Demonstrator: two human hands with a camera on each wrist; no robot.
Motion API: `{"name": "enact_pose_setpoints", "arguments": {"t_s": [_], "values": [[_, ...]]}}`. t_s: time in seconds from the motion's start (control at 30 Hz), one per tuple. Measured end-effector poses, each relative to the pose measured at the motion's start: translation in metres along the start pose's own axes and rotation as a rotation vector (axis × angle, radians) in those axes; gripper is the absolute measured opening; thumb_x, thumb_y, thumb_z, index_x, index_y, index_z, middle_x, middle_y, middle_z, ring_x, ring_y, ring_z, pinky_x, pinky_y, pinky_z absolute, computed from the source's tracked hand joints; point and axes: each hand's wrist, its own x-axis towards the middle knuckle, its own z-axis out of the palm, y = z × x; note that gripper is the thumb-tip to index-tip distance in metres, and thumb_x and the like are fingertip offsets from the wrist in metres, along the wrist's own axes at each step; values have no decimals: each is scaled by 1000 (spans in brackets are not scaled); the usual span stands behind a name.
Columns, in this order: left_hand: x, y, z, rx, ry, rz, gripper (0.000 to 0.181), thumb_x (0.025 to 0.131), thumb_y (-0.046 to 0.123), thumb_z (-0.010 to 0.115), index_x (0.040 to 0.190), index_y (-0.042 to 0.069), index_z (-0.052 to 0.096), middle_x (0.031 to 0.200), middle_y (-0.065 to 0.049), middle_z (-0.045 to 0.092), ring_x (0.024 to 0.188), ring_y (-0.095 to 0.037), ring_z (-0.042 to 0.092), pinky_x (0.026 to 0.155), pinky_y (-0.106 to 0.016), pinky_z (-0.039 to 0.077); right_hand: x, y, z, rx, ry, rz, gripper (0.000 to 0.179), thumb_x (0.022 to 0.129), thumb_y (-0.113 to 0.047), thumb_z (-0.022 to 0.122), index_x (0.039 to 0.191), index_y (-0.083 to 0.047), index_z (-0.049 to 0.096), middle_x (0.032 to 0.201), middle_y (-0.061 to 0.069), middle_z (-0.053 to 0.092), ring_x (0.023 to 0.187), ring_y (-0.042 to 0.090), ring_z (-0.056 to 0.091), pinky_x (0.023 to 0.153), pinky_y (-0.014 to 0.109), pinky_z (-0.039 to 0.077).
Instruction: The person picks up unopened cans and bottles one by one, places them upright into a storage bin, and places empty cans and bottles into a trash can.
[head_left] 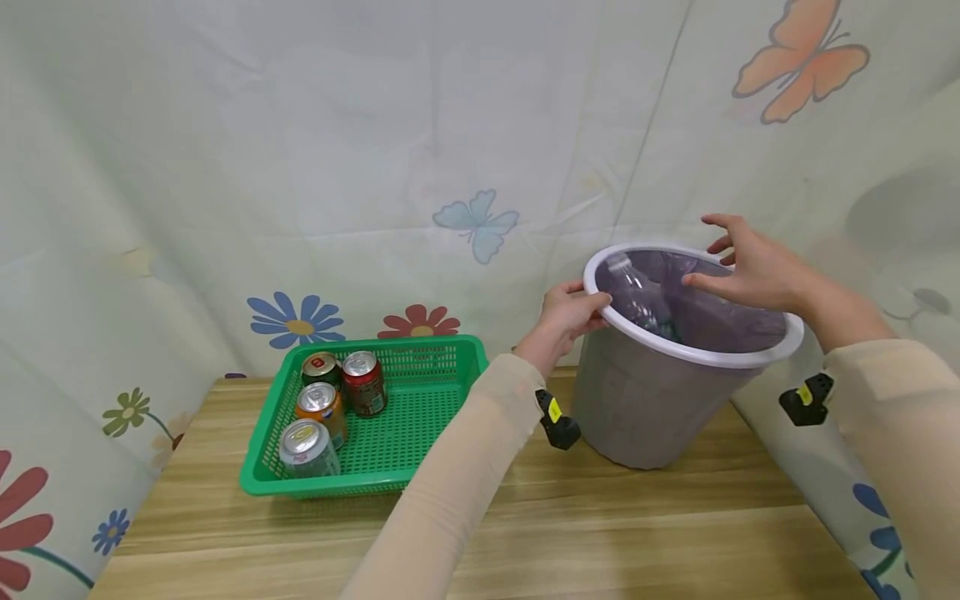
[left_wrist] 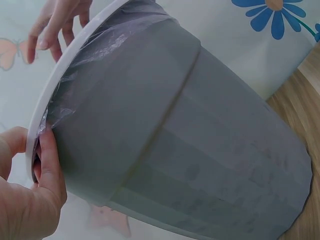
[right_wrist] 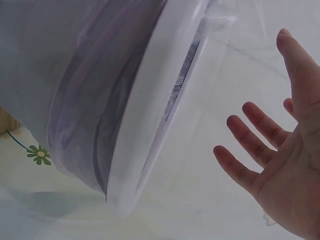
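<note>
A grey trash bin (head_left: 652,408) with a white rim stands on the wooden table, lined with a thin purplish bag (head_left: 742,325). Inside it a clear plastic bottle (head_left: 636,292) leans near the left side. My left hand (head_left: 564,318) grips the rim at the left, thumb over the top; the left wrist view shows a finger under the rim (left_wrist: 49,155). Above the bin's right side hovers my right hand (head_left: 761,268), fingers spread and holding nothing. In the right wrist view that hand (right_wrist: 285,175) is apart from the white rim (right_wrist: 145,110).
Left of the bin sits a green plastic basket (head_left: 352,483). Several drink cans stand in its left part, among them a red can (head_left: 365,387), an orange can (head_left: 324,412) and a silver can (head_left: 309,454). Behind the table (head_left: 600,533) hangs a patterned curtain (head_left: 360,183).
</note>
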Motion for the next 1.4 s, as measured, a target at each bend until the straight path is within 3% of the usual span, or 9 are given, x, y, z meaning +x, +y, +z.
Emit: {"name": "enact_pose_setpoints", "arguments": {"t_s": [0.37, 0.73, 0.87, 1.03, 1.23, 1.4], "values": [[2, -2, 1, 8, 14, -4, 43, 79, 4, 69, 119, 4, 54, 81, -7, 61, 62, -16, 61, 64, -28, 56, -6, 0, -1, -23, -37, 6, 78, 91, -43, 52, 148, -8, 11, 138, 32, 30, 120, 52, 34, 93, 64, 29], [3, -1, -5, -13, -13, 8, 48, 79, 8, 71, 123, 4, 52, 80, -7, 63, 61, -16, 61, 62, -29, 56, -13, 6, 0, -15, 7, -27, 70, 92, -36, 52, 144, -2, 20, 134, 31, 34, 116, 50, 38, 92, 61, 32], [2, 0, -8, -9, -21, 8, 50, 80, 12, 71, 125, 4, 52, 83, -6, 63, 61, -18, 61, 61, -31, 56, -17, 7, 6, -66, 62, -64, 58, 92, -35, 53, 132, 3, 37, 121, 28, 47, 107, 45, 49, 86, 58, 39], [-3, -3, -9, 13, 12, 26, 44, 79, 17, 73, 118, 6, 55, 86, -2, 62, 61, -17, 59, 62, -33, 56, -24, 2, 19, -156, 155, -131, 35, 91, -26, 56, 110, 3, 55, 100, 20, 60, 90, 35, 59, 76, 51, 46], [-5, -9, -8, 66, 71, 77, 35, 79, 23, 73, 108, 8, 59, 87, 0, 61, 60, -17, 56, 61, -36, 56, -35, -14, 32, -212, 227, -149, 17, 88, -20, 60, 93, -5, 60, 83, 7, 61, 76, 23, 57, 63, 39, 45], [-7, -13, -4, 133, 111, 126, 34, 80, 28, 72, 104, 9, 59, 89, 0, 62, 57, -16, 57, 55, -34, 56, -52, -29, 46, -237, 318, -209, 11, 82, -17, 66, 87, -9, 60, 77, 0, 58, 71, 15, 54, 60, 33, 45]]}}
